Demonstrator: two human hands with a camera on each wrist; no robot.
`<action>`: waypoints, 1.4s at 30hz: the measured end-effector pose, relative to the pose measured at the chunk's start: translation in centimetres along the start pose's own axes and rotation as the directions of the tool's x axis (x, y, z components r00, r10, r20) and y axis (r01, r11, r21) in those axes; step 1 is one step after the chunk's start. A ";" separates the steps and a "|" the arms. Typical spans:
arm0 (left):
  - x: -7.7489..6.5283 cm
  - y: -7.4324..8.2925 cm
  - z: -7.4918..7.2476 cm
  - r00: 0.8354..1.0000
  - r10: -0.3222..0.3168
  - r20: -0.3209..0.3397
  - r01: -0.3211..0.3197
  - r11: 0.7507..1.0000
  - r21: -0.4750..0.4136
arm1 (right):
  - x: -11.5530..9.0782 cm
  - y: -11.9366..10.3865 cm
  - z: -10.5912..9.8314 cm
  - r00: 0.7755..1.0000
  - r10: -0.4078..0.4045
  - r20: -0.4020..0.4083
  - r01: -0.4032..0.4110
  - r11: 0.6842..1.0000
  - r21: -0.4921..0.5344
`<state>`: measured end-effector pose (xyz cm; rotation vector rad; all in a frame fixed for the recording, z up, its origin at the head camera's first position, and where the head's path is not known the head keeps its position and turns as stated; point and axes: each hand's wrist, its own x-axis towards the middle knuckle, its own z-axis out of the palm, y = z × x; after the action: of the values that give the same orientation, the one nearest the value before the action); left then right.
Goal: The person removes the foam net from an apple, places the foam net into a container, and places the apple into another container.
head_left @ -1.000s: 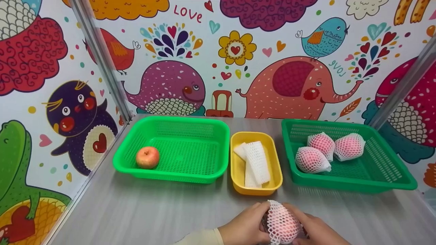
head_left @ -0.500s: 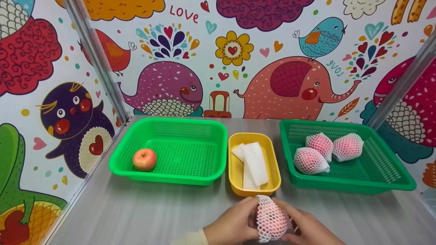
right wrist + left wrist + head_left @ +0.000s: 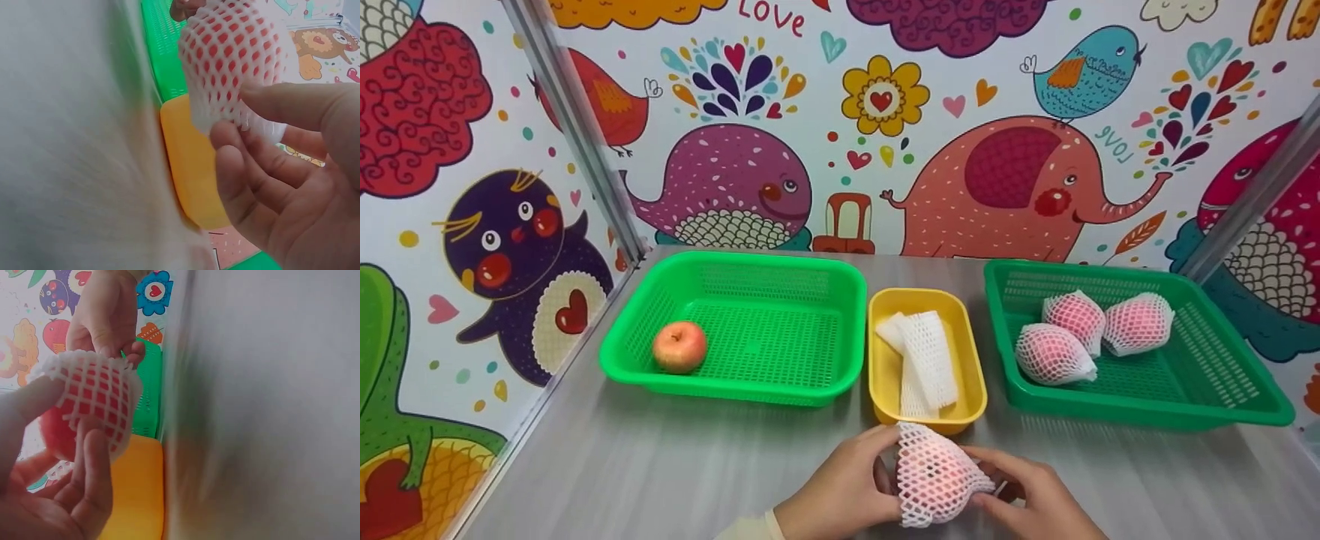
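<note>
where the left wall stands: a printed panel with a cartoon penguin (image 3: pixel 521 262), next to a metal strip (image 3: pixel 577 142) at the corner.
light green basket (image 3: pixel 750 391): far left on the grey table (image 3: pixel 682 457), below a purple whale (image 3: pixel 735 187) printed on the back wall; one bare red-yellow apple (image 3: pixel 679 347) lies near its front left corner, stem up.
left hand (image 3: pixel 840 480): coming out of a cream sleeve (image 3: pixel 754 526), curled part-way, thumb and fingers to either side of the held apple.
yellow tray (image 3: pixel 887 382): between the two baskets, with at least two flat white foam sleeves (image 3: pixel 931 367) overlapping in it.
held apple (image 3: pixel 56 433): between both hands, just in front of the tray, inside a white foam net (image 3: pixel 936 476) (the left wrist view shows bare red skin past the net's edge, on the left-hand side).
right hand (image 3: pixel 1035 495): thumb and fingertips drawn together, pinching the gathered right end of that net.
dark green basket (image 3: pixel 1140 411): far right; three netted apples (image 3: pixel 1074 319) sit grouped towards its left and back (whether they all touch, i cannot tell), the front one with its net's tail pointing right.
</note>
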<state>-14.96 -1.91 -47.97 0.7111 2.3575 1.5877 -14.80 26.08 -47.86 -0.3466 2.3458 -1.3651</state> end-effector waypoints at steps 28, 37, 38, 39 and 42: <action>-3.5 -0.1 -2.2 0.995 0.070 -0.068 -0.076 0.993 -0.087 | -1.7 -0.9 0.0 0.961 -0.184 -0.207 0.176 0.983 -0.055; -4.4 -0.3 -2.8 0.995 0.030 -0.097 -0.039 0.995 -0.093 | -1.9 -0.4 -0.9 0.936 -0.039 -0.349 0.047 0.999 0.017; -4.5 -0.3 -2.8 0.995 0.024 -0.095 -0.034 0.995 -0.096 | -2.0 -0.3 -0.9 0.932 -0.017 -0.362 0.030 0.999 0.030; -4.6 -0.4 -2.8 0.995 0.022 -0.093 -0.031 0.995 -0.097 | -2.0 -0.3 -0.9 0.928 -0.001 -0.373 0.017 0.999 0.041; -4.8 -0.5 -3.0 0.995 0.004 -0.095 -0.014 0.995 -0.100 | -2.0 -0.5 -0.9 0.910 0.054 -0.410 -0.017 0.996 0.092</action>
<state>-12.23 -6.89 -47.68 0.6395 2.3218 1.7672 -13.45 27.33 -46.61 0.0181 2.5952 -1.6480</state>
